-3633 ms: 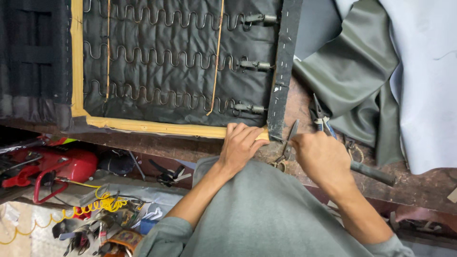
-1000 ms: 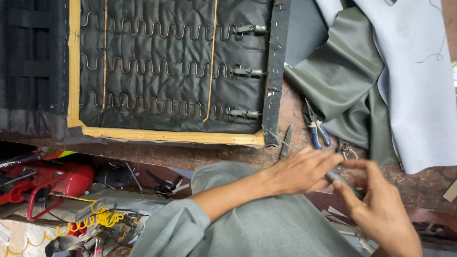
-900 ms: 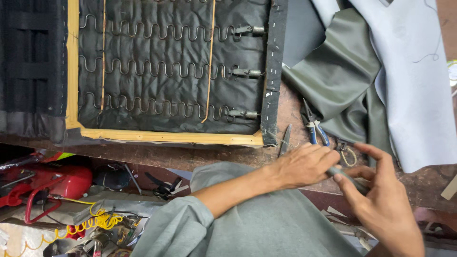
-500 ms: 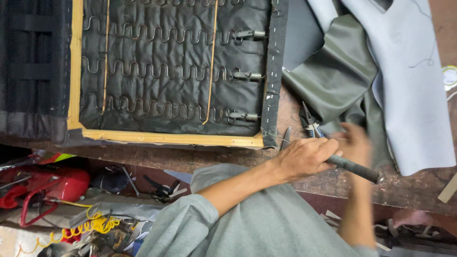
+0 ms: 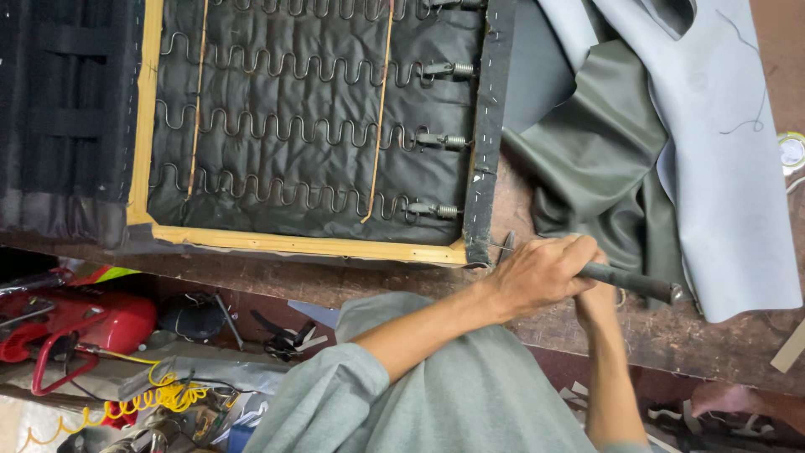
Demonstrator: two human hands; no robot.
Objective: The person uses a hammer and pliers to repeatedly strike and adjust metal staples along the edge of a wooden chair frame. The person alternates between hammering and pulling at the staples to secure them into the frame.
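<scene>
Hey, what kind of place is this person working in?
Likely an upholstery workshop: a wooden seat frame strung with zigzag springs lies on a worn workbench, beside loose grey-green upholstery fabric. The left hand holds a metal-handled tool.

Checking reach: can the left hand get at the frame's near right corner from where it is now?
Probably yes. The left hand grips a dark metal tool right beside the wooden frame corner, with only bare workbench between.

bare wood frame (image 5: 319,245), matt metal springs (image 5: 277,134)
</scene>
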